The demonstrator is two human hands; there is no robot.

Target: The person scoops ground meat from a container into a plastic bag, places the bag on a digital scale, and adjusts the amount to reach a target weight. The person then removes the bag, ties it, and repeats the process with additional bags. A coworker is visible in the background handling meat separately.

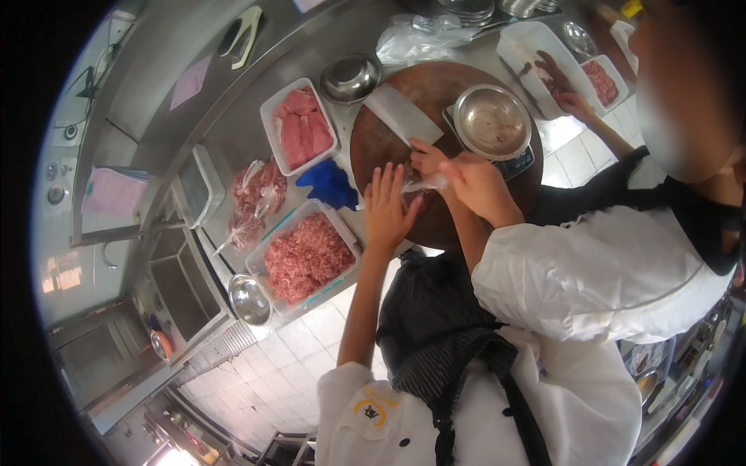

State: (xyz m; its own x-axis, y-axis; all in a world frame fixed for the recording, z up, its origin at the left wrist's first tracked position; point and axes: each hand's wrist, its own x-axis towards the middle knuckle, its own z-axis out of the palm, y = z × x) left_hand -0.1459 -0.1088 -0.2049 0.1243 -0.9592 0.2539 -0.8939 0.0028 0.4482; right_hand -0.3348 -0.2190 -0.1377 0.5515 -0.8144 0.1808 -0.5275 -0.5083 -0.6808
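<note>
My left hand (387,204) lies spread, palm down, by the near left part of a round wooden chopping board (466,73), beside a clear plastic bag (424,185) with dark red contents. My right hand (430,158) is over the bag, its fingers bent near a corner of a broad cleaver blade (405,113) that lies flat on the board. Whether my right fingers grip the bag is hidden. A co-worker's hand (481,186) reaches across above my right forearm, close to the bag. A steel bowl (492,122) sits on a digital scale (518,163).
Left of the board are a tub of minced meat (309,256), a tray of pork pieces (302,131), bagged meat (259,192) and a blue cloth (329,183). The co-worker's other hand (574,108) is at a white tub (524,43). A sink (183,285) is farther left.
</note>
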